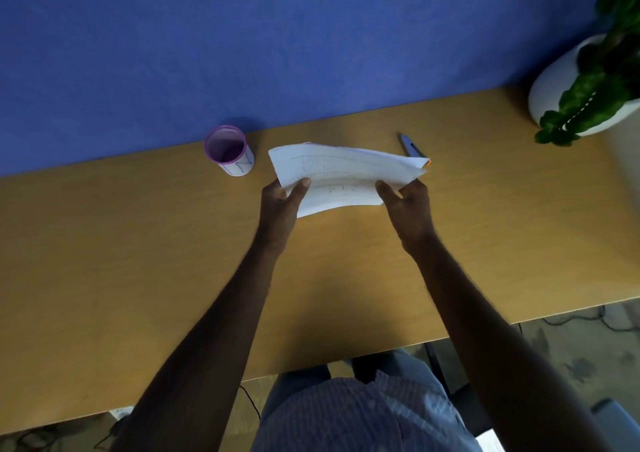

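**Both hands pinching a white paper above the desk**

The left hand [282,204] is pinching the near left edge of the paper [346,174], with the thumb lying on top of the sheet and the other fingers tucking underneath. The right hand [408,205] is pinching the near right corner in the same way, thumb on top and the other fingers curling behind the corner.

Between the two grips the paper is bowing upward in a shallow arch. It is hanging over the far middle part of the table [138,243]; whether any edge is touching the wood cannot be told. Faint drawn lines are showing on its upper face, too dim to read. A second edge is peeking out along the far side.

Just beyond the paper's right end a grey pen [410,146] is lying on the table, its near end hiding behind the sheet. To the left of the paper, near but apart, a white cup [230,153] with a purple rim is standing upright close to the blue wall [242,36]. At the table's far right end a leafy plant [595,88] is spilling out of a round white pot [554,84]. Below the table's near edge the person's striped shirt [363,417] is showing.
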A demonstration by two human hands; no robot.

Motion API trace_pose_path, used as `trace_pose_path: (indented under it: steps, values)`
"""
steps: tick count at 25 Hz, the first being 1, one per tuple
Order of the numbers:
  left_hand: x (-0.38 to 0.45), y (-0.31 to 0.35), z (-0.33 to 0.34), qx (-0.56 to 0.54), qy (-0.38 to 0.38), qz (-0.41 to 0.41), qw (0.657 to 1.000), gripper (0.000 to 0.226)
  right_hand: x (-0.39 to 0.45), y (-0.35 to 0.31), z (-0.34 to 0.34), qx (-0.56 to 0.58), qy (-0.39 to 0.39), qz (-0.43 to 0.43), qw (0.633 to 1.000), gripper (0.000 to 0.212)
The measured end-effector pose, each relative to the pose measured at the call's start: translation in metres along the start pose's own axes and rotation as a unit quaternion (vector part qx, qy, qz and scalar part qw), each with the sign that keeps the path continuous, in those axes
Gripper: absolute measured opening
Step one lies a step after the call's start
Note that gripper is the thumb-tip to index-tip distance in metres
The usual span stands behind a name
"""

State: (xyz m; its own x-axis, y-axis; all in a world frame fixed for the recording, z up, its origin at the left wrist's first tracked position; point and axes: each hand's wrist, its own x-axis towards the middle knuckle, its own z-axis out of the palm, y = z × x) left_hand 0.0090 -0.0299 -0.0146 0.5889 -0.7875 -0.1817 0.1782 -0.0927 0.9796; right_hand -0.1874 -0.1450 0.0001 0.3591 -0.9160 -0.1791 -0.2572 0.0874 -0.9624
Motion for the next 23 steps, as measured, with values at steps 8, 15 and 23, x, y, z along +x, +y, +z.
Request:
trace_pose_path:
  steps: [8,15,23]
  values:
    - [0.005,0.009,-0.002,0.046,0.001,-0.022,0.999,0.022,0.003,-0.004,-0.006,0.002,-0.025,0.003,1.000,0.019]
    - [0.008,0.021,-0.004,0.063,-0.022,-0.109,0.992,0.026,-0.006,0.012,-0.010,0.028,-0.010,0.102,0.994,0.021]
    - [0.044,0.009,0.017,0.016,0.103,-0.166,0.981,0.020,0.003,0.031,-0.005,0.010,-0.036,0.156,0.987,0.007]
